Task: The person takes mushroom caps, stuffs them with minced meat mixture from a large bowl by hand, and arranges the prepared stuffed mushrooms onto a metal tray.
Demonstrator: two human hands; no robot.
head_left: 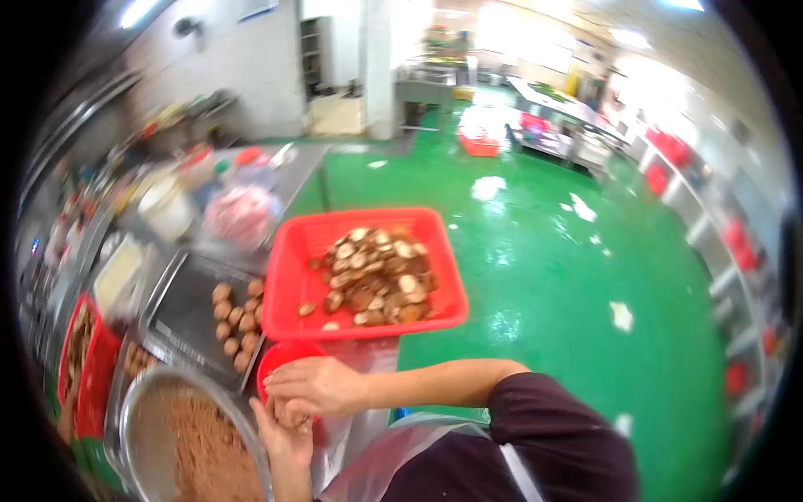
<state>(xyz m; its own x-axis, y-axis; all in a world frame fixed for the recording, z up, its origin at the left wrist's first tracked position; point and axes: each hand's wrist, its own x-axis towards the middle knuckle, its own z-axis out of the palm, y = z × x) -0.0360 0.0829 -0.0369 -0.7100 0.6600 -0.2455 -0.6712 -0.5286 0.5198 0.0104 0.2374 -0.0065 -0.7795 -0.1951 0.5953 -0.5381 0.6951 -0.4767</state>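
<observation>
Both my hands are cupped together around a ball of brown minced mixture [290, 416], partly hidden between the palms. My left hand [283, 443] supports it from below, while my right hand [322, 385] lies over the top with fingers curved. Right behind them is a red plastic tub [284, 351], its inside mostly covered by my hands. A large metal bowl [138, 393] at the lower left holds loose brown minced mixture [209, 448]. Several round brown balls [238, 322] sit on a dark metal tray [188, 297].
A red basket [456, 314] of sliced mushrooms [381, 272] stands beyond the tub. Left are another red basket [104, 368], a white container [165, 207] and a bag of pink stuff [240, 216]. The green floor [535, 335] has scattered white scraps; shelving [719, 276] lines the right.
</observation>
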